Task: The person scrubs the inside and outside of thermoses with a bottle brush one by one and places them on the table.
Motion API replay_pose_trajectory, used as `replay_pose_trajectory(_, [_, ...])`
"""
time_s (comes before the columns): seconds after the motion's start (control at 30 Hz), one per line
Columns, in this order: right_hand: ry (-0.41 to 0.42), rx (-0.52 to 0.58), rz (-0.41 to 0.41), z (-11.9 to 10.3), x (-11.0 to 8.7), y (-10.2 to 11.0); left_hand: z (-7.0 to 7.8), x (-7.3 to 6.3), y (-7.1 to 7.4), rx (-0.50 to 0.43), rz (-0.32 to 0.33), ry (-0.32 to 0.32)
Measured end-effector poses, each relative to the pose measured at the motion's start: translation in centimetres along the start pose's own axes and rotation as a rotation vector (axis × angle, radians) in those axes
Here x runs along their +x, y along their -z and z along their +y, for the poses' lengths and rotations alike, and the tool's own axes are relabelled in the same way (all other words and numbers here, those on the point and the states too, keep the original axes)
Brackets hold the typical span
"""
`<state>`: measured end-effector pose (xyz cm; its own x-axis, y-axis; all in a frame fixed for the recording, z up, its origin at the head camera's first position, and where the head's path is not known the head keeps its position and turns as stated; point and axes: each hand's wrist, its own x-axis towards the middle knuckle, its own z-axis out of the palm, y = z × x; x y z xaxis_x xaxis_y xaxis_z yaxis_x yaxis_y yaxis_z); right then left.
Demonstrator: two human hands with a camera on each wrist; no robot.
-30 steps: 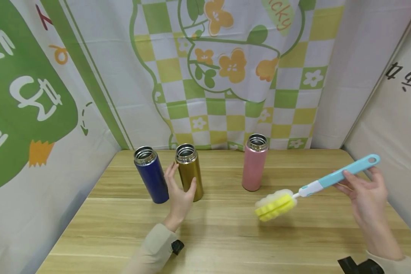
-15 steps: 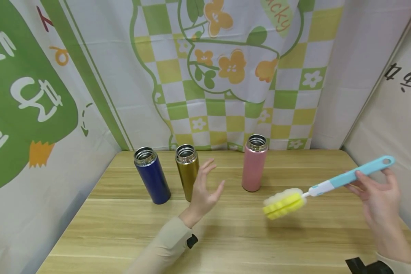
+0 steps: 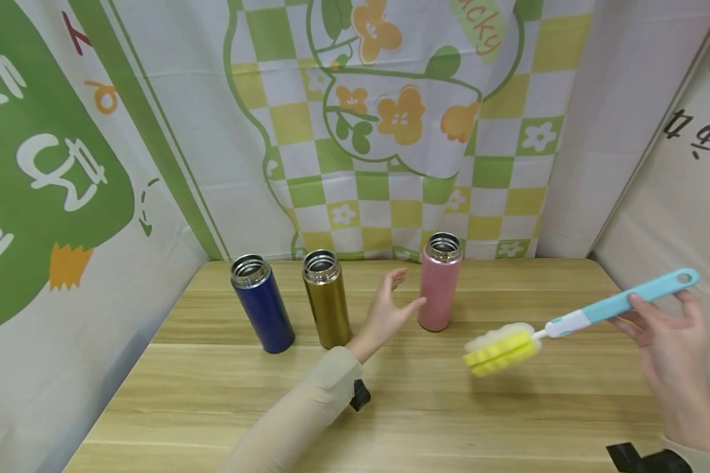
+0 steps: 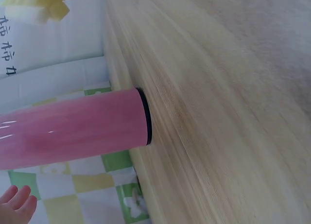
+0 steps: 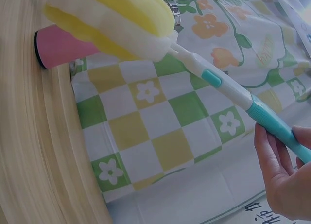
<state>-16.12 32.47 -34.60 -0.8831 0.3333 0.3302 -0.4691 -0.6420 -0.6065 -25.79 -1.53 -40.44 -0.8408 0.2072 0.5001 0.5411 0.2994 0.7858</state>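
Observation:
My right hand (image 3: 674, 341) grips the light blue handle of a bottle brush (image 3: 603, 309), tilted with its yellow and white sponge head low over the table. In the right wrist view the fingers (image 5: 272, 156) pinch the handle. My left hand (image 3: 386, 314) holds nothing; its thumb and fingers are spread just left of a pink thermos bottle (image 3: 440, 289), thumb tip right at its side. That pink bottle fills the left of the left wrist view, with a few fingertips (image 4: 22, 199) beside it. All bottles in view stand upright, without lids.
A gold bottle (image 3: 329, 309) and a dark blue bottle (image 3: 266, 312) stand on the wooden table (image 3: 213, 394) to the left. A printed checkered cloth (image 3: 384, 217) hangs along the table's back edge, with pale cloth walls on both sides.
My left hand has left the gold bottle and moved right to the pink one. The right hand has shifted right with the brush. The bottles have hardly moved.

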Motion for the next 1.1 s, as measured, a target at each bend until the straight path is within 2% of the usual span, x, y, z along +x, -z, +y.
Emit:
replay_pose_trajectory(0.1, [-0.004,0.003,-0.011,-0.1,0.1,0.2,-0.3,0.8,-0.7,-0.046,-0.025,0.070])
replay_pose_trajectory(0.27, [-0.009,-0.005,-0.012,-0.2,0.0,0.3,-0.6,1.9,-2.0,-0.104,-0.041,0.125])
replay_pose_trajectory(0.37, [-0.005,-0.051,-0.009,-0.3,-0.1,0.3,-0.8,2.4,-2.7,-0.134,-0.052,0.175])
replay_pose_trajectory(0.47, [-0.003,-0.092,-0.009,-0.3,-0.1,0.3,-1.0,2.8,-3.3,-0.160,-0.065,0.228])
replay_pose_trajectory(0.6, [-0.010,-0.101,-0.014,-0.3,-0.1,0.4,-1.3,3.2,-3.9,-0.188,-0.074,0.264])
replay_pose_trajectory(0.77, [-0.018,-0.087,-0.007,-0.3,0.0,0.4,-1.5,3.5,-4.7,-0.221,-0.053,0.259])
replay_pose_trajectory(1.1, [-0.024,-0.085,-0.001,-0.1,0.1,0.6,-1.6,3.9,-5.4,-0.181,-0.018,0.254])
